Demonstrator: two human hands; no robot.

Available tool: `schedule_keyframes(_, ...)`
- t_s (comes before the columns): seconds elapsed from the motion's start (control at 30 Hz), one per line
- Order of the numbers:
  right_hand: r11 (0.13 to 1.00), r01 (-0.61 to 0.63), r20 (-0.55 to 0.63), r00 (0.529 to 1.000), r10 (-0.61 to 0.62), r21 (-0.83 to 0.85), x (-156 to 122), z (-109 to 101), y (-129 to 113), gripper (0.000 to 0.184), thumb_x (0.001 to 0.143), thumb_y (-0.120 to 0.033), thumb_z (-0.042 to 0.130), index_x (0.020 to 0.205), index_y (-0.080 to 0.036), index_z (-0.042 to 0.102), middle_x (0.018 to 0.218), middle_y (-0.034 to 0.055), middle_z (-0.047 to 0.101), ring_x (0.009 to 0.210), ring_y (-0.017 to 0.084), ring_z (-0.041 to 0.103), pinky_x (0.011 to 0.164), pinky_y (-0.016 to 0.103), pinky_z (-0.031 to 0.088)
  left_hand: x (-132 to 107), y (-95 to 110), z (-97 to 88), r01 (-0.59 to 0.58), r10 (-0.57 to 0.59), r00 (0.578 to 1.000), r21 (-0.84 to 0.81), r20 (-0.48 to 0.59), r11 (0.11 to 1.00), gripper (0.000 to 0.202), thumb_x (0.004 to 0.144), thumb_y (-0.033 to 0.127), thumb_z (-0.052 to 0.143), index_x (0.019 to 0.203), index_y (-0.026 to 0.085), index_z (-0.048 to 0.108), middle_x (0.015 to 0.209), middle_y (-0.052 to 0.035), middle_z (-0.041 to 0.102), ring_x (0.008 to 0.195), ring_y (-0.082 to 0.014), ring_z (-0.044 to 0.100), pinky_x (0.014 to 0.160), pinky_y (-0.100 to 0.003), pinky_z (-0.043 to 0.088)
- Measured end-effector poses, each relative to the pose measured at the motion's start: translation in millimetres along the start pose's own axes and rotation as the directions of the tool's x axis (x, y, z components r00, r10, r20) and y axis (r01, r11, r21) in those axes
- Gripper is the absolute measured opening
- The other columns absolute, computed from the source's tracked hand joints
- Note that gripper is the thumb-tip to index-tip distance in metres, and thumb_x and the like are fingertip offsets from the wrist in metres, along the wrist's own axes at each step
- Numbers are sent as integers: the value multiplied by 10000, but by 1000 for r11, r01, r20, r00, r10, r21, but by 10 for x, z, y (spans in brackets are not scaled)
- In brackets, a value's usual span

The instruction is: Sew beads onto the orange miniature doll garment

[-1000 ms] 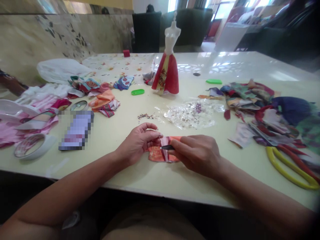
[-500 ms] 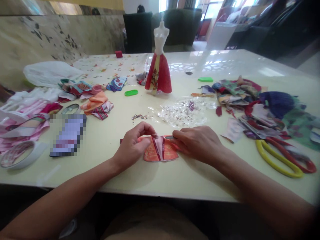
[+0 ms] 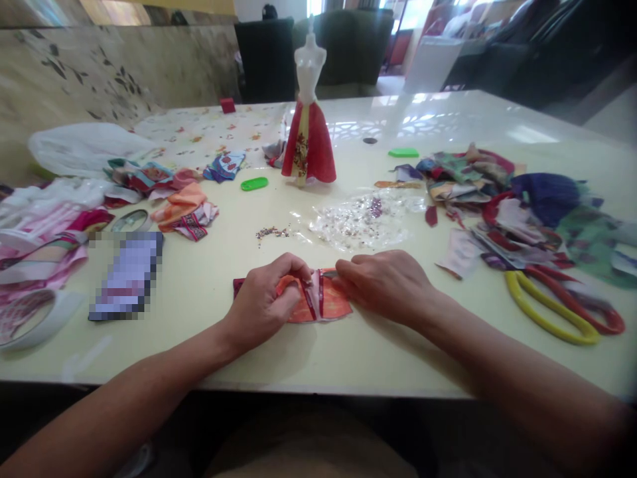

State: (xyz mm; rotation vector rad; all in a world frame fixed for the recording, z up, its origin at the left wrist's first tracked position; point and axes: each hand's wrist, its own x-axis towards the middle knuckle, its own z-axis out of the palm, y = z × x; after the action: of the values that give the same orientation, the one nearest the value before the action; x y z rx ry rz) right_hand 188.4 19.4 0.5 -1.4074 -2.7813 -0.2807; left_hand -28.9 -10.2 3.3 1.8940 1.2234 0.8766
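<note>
A small orange fabric piece (image 3: 336,305) with dark red trim and a pale pink middle strip lies on the table before me. My left hand (image 3: 266,292) is bent over its left side, fingers curled at the upper edge and thumb on the cloth. From the right, my right hand (image 3: 383,282) grips a thin grey pointed tool (image 3: 328,273), its tip over the cloth near the red trim. Most of the tool is hidden by my fingers. Just beyond lie a small pile of tiny beads (image 3: 272,232) and a clear plastic sheet (image 3: 368,219) strewn with small shiny pieces.
A white mini mannequin (image 3: 311,73) in a red and gold skirt stands behind. Fabric scraps (image 3: 468,176) and yellow-and-red-handled scissors (image 3: 547,318) lie right. Leftward are a blurred-out phone-like object (image 3: 127,275), a tape roll (image 3: 27,318), more scraps (image 3: 184,206) and a plastic bag (image 3: 89,149).
The whole view has shifted slightly left. My left fingers have come down a little at the cloth's upper edge, and my right hand with the grey tool has edged closer to the trim.
</note>
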Motion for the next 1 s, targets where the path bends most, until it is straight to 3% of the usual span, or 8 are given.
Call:
schedule_keyframes(0.17, 1000, -2, 3, 1000, 2, 1, 5, 14, -4, 323, 945, -365, 392, 759, -196, 594, 583, -6, 555, 427, 81, 223, 497, 281, 73, -8, -13, 21, -49, 48, 999, 40, 21, 998, 256, 797, 19, 442, 886, 213, 583, 878, -11, 666, 875, -167, 645, 862, -302, 456)
schedule_keyframes(0.23, 1000, -3, -3, 1000, 3, -5, 4, 22, -6, 322, 948, -368, 390, 758, -203, 591, 589, -5, 567, 425, 87, 251, 492, 282, 74, 1, -33, 29, -84, 82, 996, 76, 29, 994, 267, 797, 16, 441, 902, 217, 581, 886, -11, 671, 883, -169, 649, 932, -336, 442)
schedule_keyframes(0.4, 1000, 7, 0, 1000, -7, -1, 13, 48, -13, 323, 959, -366, 395, 753, -206, 584, 613, 1, 601, 426, 92, 335, 485, 281, 79, 46, -60, 56, -213, 201, 972, 97, 121, 972, 305, 790, 1, 426, 918, 226, 588, 868, 6, 667, 846, -152, 637, 1158, -437, 250)
schedule_keyframes(0.63, 1000, 13, -23, 1000, -13, -10, 15, 67, -13, 317, 963, -358, 402, 744, -208, 575, 592, -3, 596, 420, 96, 369, 470, 282, 81, 76, -94, 91, -289, 259, 940, 116, 220, 950, 345, 781, -5, 433, 968, 236, 596, 848, 12, 627, 785, -137, 584, 1195, -456, 173)
schedule_keyframes(1.0, 1000, 6, 35, 999, -6, 12, 5, 7, 7, 217, 921, -280, 433, 792, -207, 592, 638, 8, 626, 454, 110, 421, 494, 279, 96, 148, -105, 104, -325, 252, 889, 140, 383, 935, 334, 821, 27, 422, 1011, 233, 604, 937, -21, 611, 975, -189, 592, 1198, -423, 173)
